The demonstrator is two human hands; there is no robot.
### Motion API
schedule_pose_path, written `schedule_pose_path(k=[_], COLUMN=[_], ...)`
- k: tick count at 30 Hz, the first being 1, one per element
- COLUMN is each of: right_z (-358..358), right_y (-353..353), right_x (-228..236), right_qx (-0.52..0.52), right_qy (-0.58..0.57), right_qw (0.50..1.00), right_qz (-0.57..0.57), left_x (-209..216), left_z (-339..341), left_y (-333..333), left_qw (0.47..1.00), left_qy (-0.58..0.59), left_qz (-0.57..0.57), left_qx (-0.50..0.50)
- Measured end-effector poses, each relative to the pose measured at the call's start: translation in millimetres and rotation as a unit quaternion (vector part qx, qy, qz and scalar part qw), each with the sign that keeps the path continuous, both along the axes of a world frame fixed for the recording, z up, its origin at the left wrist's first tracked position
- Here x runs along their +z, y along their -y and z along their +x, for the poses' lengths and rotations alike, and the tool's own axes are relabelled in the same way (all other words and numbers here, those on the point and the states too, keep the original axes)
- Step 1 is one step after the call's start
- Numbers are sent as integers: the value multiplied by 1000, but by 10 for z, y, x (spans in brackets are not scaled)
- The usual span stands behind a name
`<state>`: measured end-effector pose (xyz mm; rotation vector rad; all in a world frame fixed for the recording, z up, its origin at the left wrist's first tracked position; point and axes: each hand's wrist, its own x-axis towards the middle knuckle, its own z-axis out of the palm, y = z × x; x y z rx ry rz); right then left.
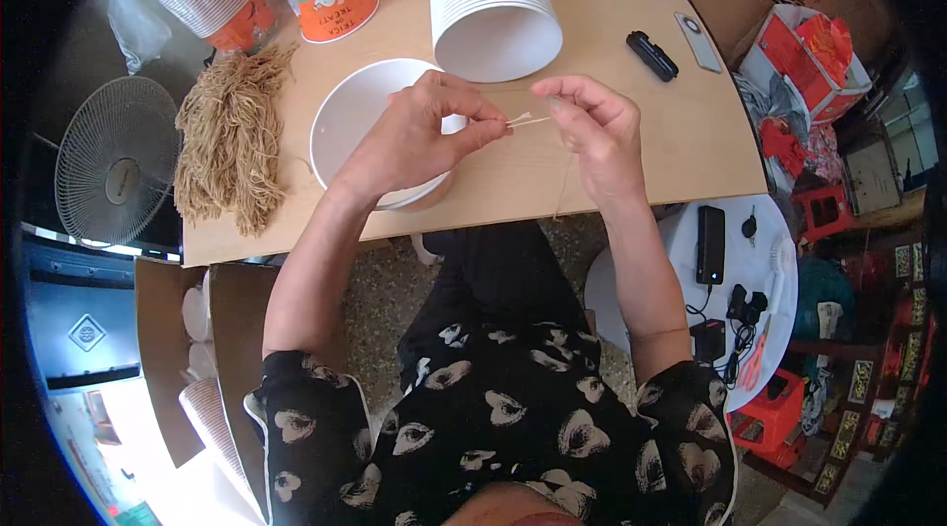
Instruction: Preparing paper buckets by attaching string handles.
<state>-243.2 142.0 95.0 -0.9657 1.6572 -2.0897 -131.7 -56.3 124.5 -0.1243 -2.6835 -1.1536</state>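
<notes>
Between my hands runs a short length of thin pale string, with a loose end sticking up. My left hand is closed, pinching one part of the string between thumb and fingertips. Across from it, my right hand has its thumb and fingers bent around the other part. A thin strand hangs below the right hand toward the table's front edge. Under my left hand stands a white paper bucket, its mouth up and partly hidden by the hand and wrist. A thick bundle of beige strings lies at the table's left end.
Behind my hands lies a stack of white buckets. A printed orange and green bucket stands at the back left. Toward the right are a black case and a phone. A fan is beside the table.
</notes>
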Motion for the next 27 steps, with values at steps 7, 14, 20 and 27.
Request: schedule_pose_path(k=[7,14,20,27], right_z=[-20,-34,-57,-10], right_y=[-71,-49,-35,-89], right_x=[18,16,-15,23], right_qx=[45,22,27,26], right_qy=[64,-127,-124,-175], right_qw=[989,980,986,980], right_qz=[126,153,110,90], left_x=[-76,-116,-184,-93], left_z=[-36,-45,-49,-70], left_y=[20,13,117,64], left_qw=[1000,1000,1000,999], left_qy=[-14,-8,-24,4], left_qz=[-5,9,6,34], left_qx=[8,-2,-16,-32])
